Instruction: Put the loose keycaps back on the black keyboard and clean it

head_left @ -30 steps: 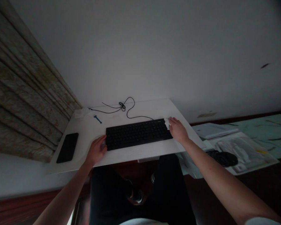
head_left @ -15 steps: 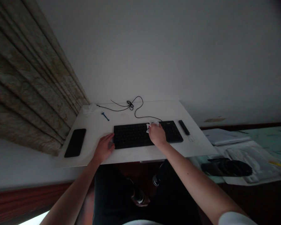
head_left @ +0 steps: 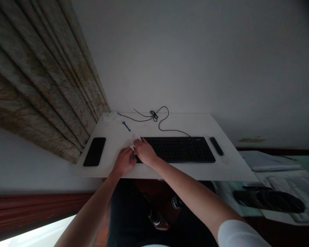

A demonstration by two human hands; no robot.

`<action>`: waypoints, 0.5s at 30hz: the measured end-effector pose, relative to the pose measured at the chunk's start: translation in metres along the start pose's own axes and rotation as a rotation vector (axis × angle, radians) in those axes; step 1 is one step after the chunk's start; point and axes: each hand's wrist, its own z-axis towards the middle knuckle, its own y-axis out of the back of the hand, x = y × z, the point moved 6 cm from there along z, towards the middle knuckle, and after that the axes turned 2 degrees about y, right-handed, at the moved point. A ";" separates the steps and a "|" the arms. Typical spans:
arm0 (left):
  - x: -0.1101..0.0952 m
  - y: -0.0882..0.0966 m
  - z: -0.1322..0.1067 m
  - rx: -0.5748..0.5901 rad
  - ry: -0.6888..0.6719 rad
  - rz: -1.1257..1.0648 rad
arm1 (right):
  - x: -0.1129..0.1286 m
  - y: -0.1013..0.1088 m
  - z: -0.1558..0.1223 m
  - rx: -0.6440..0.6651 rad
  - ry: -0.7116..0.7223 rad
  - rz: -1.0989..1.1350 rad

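A black keyboard [head_left: 181, 150] lies on the white desk, its cable running toward the wall. My right hand [head_left: 145, 152] is at the keyboard's left end, closed on a crumpled white tissue [head_left: 136, 138] that is pressed against the keys there. Right beside it, my left hand [head_left: 125, 161] grips the keyboard's left edge, thumb toward the front corner. Its fingertips meet the tissue and the other hand, so the keyboard's left corner is partly hidden.
A black phone [head_left: 94, 152] lies at the left of the desk [head_left: 167, 171]. Farther back are a small blue brush-like tool [head_left: 126, 126], a clear plastic bag [head_left: 109, 116] and the tied cable [head_left: 154, 116]. A dark stick-shaped object [head_left: 216, 146] lies right of the keyboard.
My right hand has swept left with the tissue, from the keyboard's right part to its left end. My left hand stays at the left edge. The view has shifted slightly.
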 end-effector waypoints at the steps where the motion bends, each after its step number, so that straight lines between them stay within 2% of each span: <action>1: 0.000 0.000 0.000 0.003 0.004 0.003 | 0.000 -0.003 0.006 0.016 0.017 -0.002; 4: 0.001 0.000 0.000 -0.010 0.001 -0.002 | -0.007 -0.005 0.017 0.058 0.047 -0.031; 7: 0.001 0.000 -0.001 -0.028 -0.011 -0.010 | -0.018 0.000 0.015 0.064 0.076 -0.082; 11: 0.001 0.001 -0.002 -0.028 -0.034 -0.021 | -0.046 0.009 -0.003 0.067 0.031 -0.131; 15: 0.004 0.000 -0.002 -0.026 -0.035 -0.019 | -0.088 0.023 -0.037 0.044 -0.053 -0.148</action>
